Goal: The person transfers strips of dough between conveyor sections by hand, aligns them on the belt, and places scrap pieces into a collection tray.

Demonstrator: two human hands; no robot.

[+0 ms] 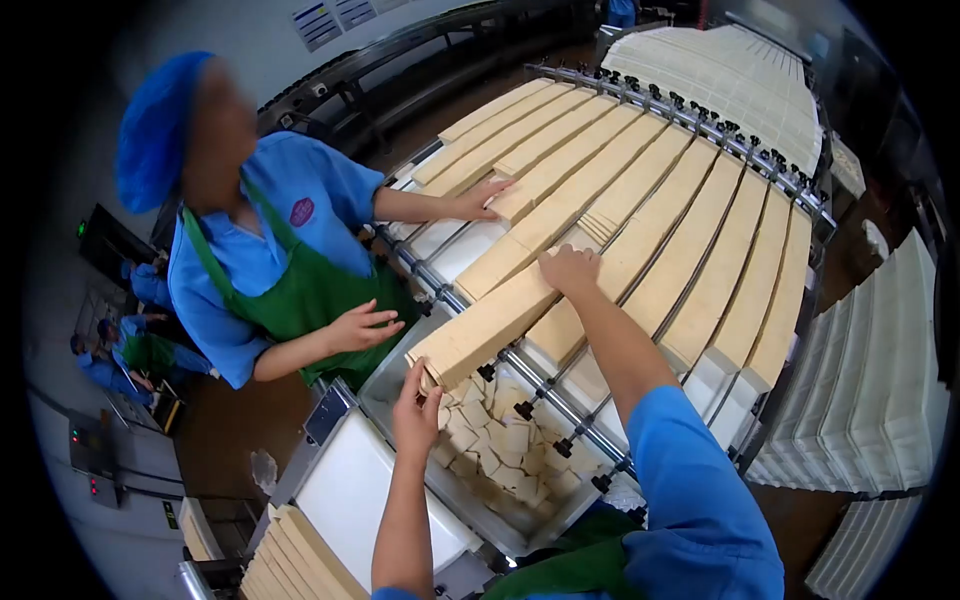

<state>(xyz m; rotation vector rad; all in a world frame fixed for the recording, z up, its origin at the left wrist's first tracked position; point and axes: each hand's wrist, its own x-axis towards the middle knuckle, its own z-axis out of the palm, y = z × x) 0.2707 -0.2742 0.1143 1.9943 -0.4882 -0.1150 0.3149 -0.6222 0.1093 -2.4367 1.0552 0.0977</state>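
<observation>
Between my two hands is a long row of thin, pale-yellow square slices (485, 325), pressed together like a loaf. My left hand (415, 412) grips its near end, where a few slices show at the edge. At the far end, my right hand (572, 268) is closed against the row. This row lies across the front rail (545, 385), over a bin (570, 515) of loose broken slices (495, 440). Beside my right hand, several slices lean (600, 225) in the neighbouring lane. The exact food cannot be made out.
Several similar long rows (700, 250) lie in parallel lanes towards a knobbed back rail (680, 110). A co-worker in a green apron (300, 280) stands left, one hand (480, 200) on a row. Stacked white trays (850, 390) stand right; more slices (300, 560) lie lower left.
</observation>
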